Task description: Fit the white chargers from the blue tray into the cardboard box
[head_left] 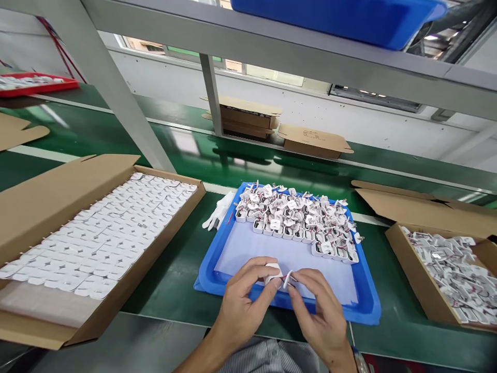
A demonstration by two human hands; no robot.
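Observation:
Over the near edge of a blue tray (pixel 212 261), my left hand (pixel 248 298) pinches a small white housing (pixel 273 270) between thumb and fingers. Just to its right, my right hand (pixel 320 313) grips a thin white cover (pixel 288 280) by its edge. A short red wire joins the two parts, which are held apart. Rows of similar white housings (pixel 289 212), with loose covers and red wires, fill the far half of the tray, on a white sheet (pixel 248 248).
At the left, an open cardboard box (pixel 171 223) holds rows of white pieces. Another box (pixel 419 280) of wired parts is at the right. A white glove (pixel 219 210) lies beside the tray. A grey shelf beam (pixel 272 39) with a blue bin (pixel 334 18) crosses above.

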